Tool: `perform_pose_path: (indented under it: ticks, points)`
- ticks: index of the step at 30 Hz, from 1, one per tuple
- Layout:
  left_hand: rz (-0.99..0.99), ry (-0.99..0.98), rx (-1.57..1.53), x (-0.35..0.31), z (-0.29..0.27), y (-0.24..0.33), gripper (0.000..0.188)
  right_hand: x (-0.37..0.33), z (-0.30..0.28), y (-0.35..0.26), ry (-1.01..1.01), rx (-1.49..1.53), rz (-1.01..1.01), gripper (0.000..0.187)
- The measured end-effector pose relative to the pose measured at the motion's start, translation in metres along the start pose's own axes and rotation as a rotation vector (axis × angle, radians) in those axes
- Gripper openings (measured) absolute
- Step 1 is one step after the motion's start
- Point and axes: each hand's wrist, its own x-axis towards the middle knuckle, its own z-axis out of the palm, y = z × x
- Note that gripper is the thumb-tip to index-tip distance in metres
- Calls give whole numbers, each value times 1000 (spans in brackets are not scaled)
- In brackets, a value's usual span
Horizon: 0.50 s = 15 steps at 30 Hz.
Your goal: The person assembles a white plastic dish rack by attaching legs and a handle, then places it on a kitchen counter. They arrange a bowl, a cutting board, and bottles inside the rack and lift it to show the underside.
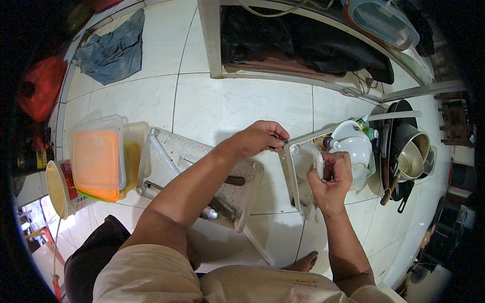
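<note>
My left hand (261,139) is closed in a pinch on a small dark piece (284,142), too small to name. It is beside the upper corner of a white plastic rack tier (287,169) that is tilted up on the tiles. My right hand (331,179) is closed round a curved white plastic piece (318,162) at that tier's right side; whether the two are joined I cannot tell. To the left lies another white perforated rack tier (174,141), partly under my left forearm. A brown-handled utensil (234,181) and other long tools lie in it.
White bowls (352,147) and bottles (373,134) stand behind my right hand, with pots and pans (411,151) farther right. Left are stacked plastic containers (96,156) and a tub (56,189). A blue-grey cloth (113,50) lies far left. A framed glass cabinet (303,76) stands beyond.
</note>
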Motion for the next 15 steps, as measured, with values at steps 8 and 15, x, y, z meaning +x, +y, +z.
perform_pose_path:
  ticks: [8, 15]
  points:
    - [28, 19, -85, 15, 8, -19, 28, 3, -5, 2, -12, 31, -2, 25]
    - [-4, 79, -326, 10, 26, -7, 27, 6, -11, 3, -21, -7, -7, 25]
